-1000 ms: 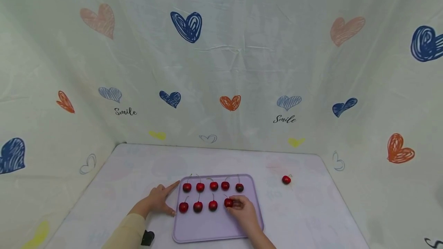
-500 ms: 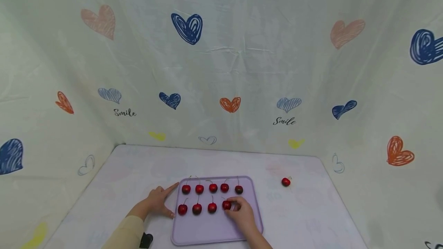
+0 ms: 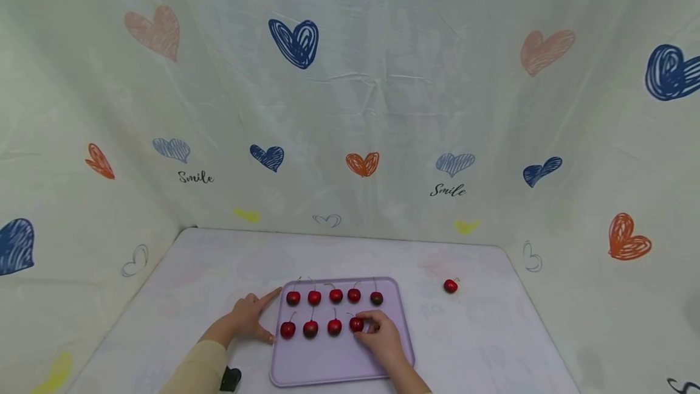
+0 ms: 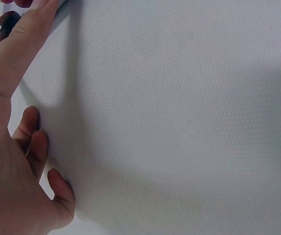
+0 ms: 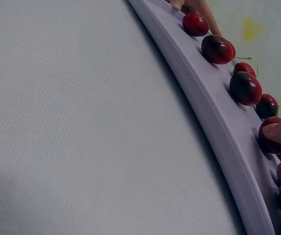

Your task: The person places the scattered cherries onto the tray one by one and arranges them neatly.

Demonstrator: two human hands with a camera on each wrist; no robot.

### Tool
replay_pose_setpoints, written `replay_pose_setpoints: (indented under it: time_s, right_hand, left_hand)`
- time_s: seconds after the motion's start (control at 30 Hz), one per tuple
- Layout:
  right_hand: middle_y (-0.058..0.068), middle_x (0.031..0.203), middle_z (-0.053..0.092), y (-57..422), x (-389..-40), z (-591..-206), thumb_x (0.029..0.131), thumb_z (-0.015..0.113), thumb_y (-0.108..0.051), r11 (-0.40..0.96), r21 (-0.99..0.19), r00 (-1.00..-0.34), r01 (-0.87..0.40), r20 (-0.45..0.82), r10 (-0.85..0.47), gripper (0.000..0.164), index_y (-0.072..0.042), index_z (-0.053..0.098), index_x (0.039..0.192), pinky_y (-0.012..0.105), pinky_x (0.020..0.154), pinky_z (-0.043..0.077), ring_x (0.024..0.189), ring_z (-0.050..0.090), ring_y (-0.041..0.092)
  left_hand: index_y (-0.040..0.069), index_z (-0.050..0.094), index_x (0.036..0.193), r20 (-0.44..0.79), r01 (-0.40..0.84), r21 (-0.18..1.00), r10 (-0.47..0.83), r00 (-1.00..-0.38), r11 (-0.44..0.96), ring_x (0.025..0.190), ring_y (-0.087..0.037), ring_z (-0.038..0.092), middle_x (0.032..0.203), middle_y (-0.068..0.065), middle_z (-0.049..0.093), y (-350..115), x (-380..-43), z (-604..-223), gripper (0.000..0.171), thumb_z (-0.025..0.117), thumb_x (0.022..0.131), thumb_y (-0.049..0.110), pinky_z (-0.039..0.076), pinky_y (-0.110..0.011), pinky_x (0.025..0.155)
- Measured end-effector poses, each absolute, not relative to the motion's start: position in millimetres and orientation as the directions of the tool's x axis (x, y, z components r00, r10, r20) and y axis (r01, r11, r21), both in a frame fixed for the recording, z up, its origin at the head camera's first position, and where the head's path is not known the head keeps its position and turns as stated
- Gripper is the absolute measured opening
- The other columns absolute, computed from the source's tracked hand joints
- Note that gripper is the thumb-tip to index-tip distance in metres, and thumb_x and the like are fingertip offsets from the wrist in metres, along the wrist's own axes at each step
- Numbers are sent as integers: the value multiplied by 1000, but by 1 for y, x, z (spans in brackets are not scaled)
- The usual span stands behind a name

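A lilac tray (image 3: pixel 328 363) lies on the table with two rows of red cherries. My right hand (image 3: pixel 383 339) pinches the cherry (image 3: pixel 356 324) at the right end of the nearer row, thumb against its side. In the right wrist view that cherry (image 5: pixel 271 137) sits low on the tray surface, apparently touching it. Beside it in the row is another dark red cherry (image 3: pixel 334 326). My left hand (image 3: pixel 248 318) spans the tray's left edge, forefinger at the far corner and thumb on the side. The left wrist view shows the other fingers (image 4: pixel 39 147) loosely bent.
One more cherry (image 3: pixel 451 286) with a stem lies on the table right of the tray. A black object (image 3: pixel 231 379) is partly visible by the left sleeve (image 3: pixel 199 369). A white curtain (image 3: pixel 350 108) printed with hearts hangs behind the table.
The pinched cherry has shifted slightly left, closer to its neighbour, with the right hand. The left hand stays at the tray edge. The head view has moved a little.
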State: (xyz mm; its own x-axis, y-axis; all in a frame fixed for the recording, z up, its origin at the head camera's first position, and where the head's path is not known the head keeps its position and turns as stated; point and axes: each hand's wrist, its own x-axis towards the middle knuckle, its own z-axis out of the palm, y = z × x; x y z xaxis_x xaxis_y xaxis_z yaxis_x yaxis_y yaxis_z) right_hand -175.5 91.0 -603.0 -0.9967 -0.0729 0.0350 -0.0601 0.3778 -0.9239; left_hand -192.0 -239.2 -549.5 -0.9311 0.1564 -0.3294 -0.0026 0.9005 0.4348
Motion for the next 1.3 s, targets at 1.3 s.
replay_pose_setpoints:
  time_s: [1.3]
  right_hand:
    - [0, 70, 52, 91, -174, -601, 67, 83, -1, 359, -931, -997, -59, 39, -63, 35, -8, 74, 100, 23, 56, 40, 61, 46, 7]
  left_hand:
    - [20, 40, 149, -336, -17, 428, 142, -931, 903, 96, -32, 44, 104, -13, 46, -238, -193, -552, 104, 92, 60, 38, 46, -58, 85]
